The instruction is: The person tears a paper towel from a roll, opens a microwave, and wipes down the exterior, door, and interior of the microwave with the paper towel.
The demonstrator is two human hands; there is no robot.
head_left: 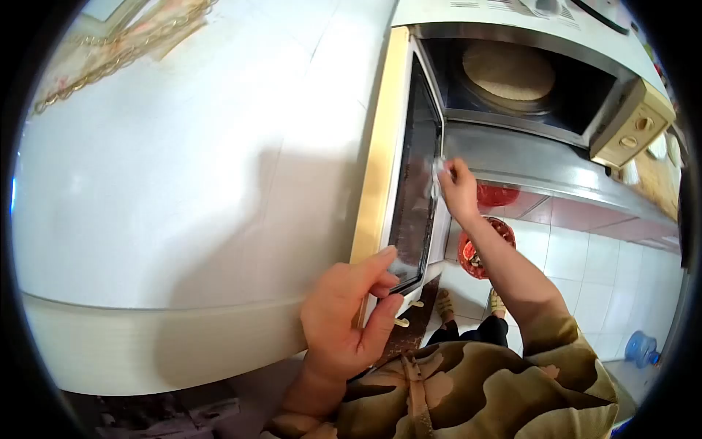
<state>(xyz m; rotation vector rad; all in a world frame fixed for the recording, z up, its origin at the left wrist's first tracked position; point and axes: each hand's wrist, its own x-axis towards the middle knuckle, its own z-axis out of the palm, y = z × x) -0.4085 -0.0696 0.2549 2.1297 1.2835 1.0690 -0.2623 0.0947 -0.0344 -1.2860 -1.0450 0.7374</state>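
The microwave door (380, 157) stands wide open, its dark inner window (418, 164) facing right. My left hand (344, 311) is at the door's near end, fingers curled over its edge and thumb below. My right hand (461, 192) pinches a crumpled white cloth or tissue (438, 178) against the window's right border. Inside the microwave (585, 88) a round tan disc (510, 71) lies on the glass turntable (523, 110); I cannot tell what the disc is.
A white surface (183, 183) fills the left, with a gold-trimmed cloth (117, 69) at its far corner. Below, on the tiled floor (581, 252), a red basin (468, 245) with scraps sits near my feet. A blue water bottle (641, 349) is at the lower right.
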